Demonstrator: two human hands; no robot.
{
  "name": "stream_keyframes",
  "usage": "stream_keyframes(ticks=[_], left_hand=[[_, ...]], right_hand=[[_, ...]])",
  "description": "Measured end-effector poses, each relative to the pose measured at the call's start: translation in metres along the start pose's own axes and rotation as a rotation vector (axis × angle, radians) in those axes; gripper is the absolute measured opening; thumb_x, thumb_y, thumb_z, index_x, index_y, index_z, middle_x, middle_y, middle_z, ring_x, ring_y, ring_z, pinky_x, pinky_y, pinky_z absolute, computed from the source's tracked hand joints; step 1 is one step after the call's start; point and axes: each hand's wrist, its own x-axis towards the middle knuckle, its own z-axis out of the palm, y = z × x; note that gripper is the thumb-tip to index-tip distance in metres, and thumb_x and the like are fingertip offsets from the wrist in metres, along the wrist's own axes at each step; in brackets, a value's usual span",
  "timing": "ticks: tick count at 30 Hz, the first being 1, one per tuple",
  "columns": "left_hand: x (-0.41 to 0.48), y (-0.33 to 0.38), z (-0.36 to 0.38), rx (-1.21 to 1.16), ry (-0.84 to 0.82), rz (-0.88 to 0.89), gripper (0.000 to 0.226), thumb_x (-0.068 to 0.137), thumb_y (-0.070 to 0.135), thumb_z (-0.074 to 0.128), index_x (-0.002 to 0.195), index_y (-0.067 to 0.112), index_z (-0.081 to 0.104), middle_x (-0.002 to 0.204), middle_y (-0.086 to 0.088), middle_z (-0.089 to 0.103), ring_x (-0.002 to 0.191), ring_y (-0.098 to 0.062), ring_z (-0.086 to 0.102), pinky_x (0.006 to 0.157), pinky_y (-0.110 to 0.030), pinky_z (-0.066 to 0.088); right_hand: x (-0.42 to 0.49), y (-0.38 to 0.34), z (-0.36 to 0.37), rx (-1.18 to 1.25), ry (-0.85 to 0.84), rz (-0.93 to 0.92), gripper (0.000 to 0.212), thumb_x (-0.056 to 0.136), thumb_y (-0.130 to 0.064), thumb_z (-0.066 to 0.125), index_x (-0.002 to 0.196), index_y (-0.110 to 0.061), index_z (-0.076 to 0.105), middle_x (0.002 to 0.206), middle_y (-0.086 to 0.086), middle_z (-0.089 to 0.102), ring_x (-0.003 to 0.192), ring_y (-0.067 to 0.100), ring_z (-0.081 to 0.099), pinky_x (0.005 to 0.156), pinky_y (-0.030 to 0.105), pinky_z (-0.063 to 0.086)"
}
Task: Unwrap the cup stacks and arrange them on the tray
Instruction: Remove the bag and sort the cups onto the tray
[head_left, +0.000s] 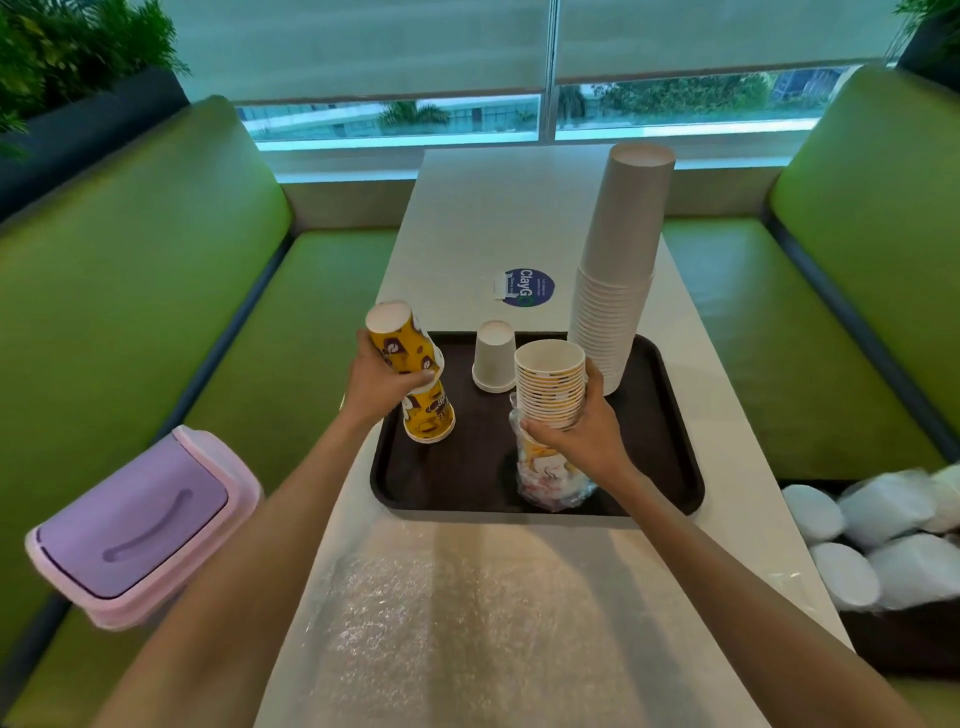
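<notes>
A dark brown tray (670, 467) lies on the white table. My left hand (376, 384) grips an upside-down yellow patterned cup (402, 340), tilted above another yellow cup (428, 418) standing inverted on the tray's left side. My right hand (587, 434) grips a stack of yellow-striped cups (550, 387), mouth up, with its clear plastic wrap (548, 480) bunched around the lower part on the tray. A small white cup (493, 356) stands inverted at the tray's back. A tall stack of white cups (615, 270) stands inverted on the tray's back right corner.
A clear plastic sheet (415, 597) lies on the table near me. A purple lidded bin (135, 525) sits on the left green bench. A dark box of wrapped white cup packs (883, 540) sits at the right. A blue round sticker (527, 287) marks the table behind the tray.
</notes>
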Motion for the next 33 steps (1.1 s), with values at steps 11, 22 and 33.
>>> stream_keyframes(ticks=[11,22,33], left_hand=[[-0.007,-0.033,0.009,0.067,-0.089,-0.117,0.108,0.071,0.029,0.083,0.149,0.016,0.01,0.154,-0.013,0.023,0.14,-0.028,0.029,0.112,-0.04,0.029],[-0.017,0.086,0.036,0.341,-0.423,0.328,0.063,0.081,0.037,0.072,0.136,0.018,0.048,0.145,-0.006,0.038,0.13,-0.02,0.039,0.106,-0.034,0.034],[-0.021,0.111,0.065,0.599,-0.645,0.304,0.073,0.078,0.042,0.074,0.138,0.013,0.044,0.141,-0.007,0.045,0.126,-0.024,0.044,0.1,-0.036,0.039]], right_hand=[[0.001,0.005,0.002,-0.029,-0.021,0.017,0.106,0.067,-0.031,0.085,0.147,-0.023,0.016,0.144,0.004,0.044,0.131,0.022,0.046,0.107,0.045,0.042],[-0.007,-0.007,0.005,-0.02,-0.023,-0.057,0.1,0.07,-0.036,0.084,0.142,-0.037,0.014,0.14,0.0,0.048,0.124,0.011,0.048,0.101,0.03,0.041],[-0.01,-0.007,0.004,0.012,-0.031,-0.05,0.098,0.069,-0.042,0.082,0.139,-0.046,0.013,0.141,-0.001,0.046,0.128,0.019,0.048,0.103,0.048,0.046]])
